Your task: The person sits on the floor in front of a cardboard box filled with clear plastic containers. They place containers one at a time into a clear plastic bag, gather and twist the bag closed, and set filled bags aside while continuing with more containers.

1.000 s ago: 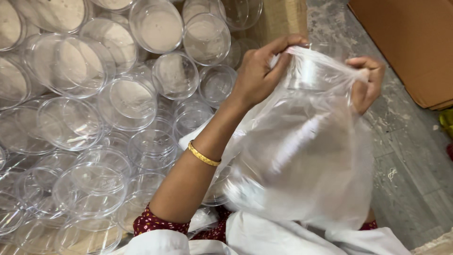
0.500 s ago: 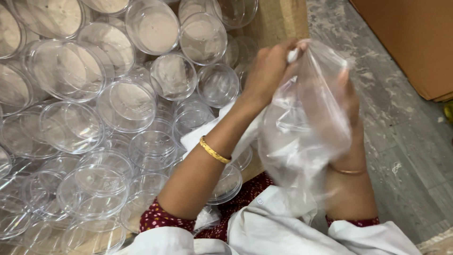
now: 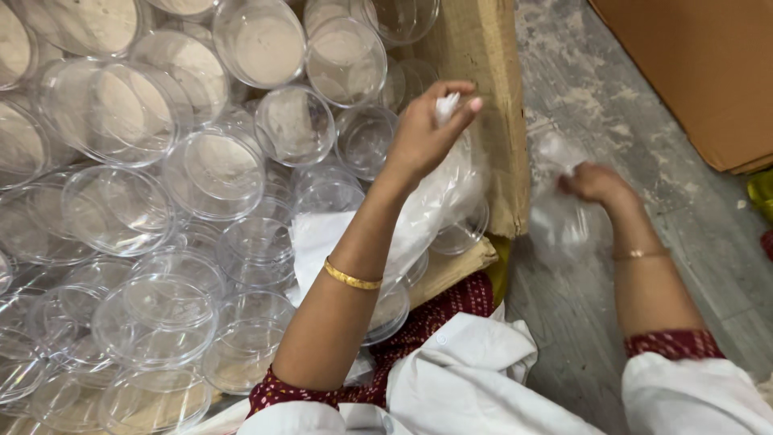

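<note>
Plastic: clear round tubs [image 3: 213, 173] heaped in a cardboard box [image 3: 483, 121], filling the view from 8 to 12 o'clock.
Left hand: left hand [image 3: 427, 133] raised at 12 o'clock over the tubs, fingertips pressed together, pinching the bunched top of a thin clear bag [image 3: 439, 201].
Bag: hangs from that pinch over the box's right wall; contents not readable.
Right hand: right hand [image 3: 596, 184] at 3 o'clock over the grey floor [image 3: 612, 105], blurred, closed on a second crumpled piece of film [image 3: 560, 225].
Risk 1: pinch is small and the film is slick, so the bag may slip and drop among the tubs.
Risk 2: forearm hangs close over the heap; a low sweep may knock tubs loose.
Risk 3: thin film may snag on the cardboard edge and tear.
Risk 4: film near the floor may pick up grit.
</note>
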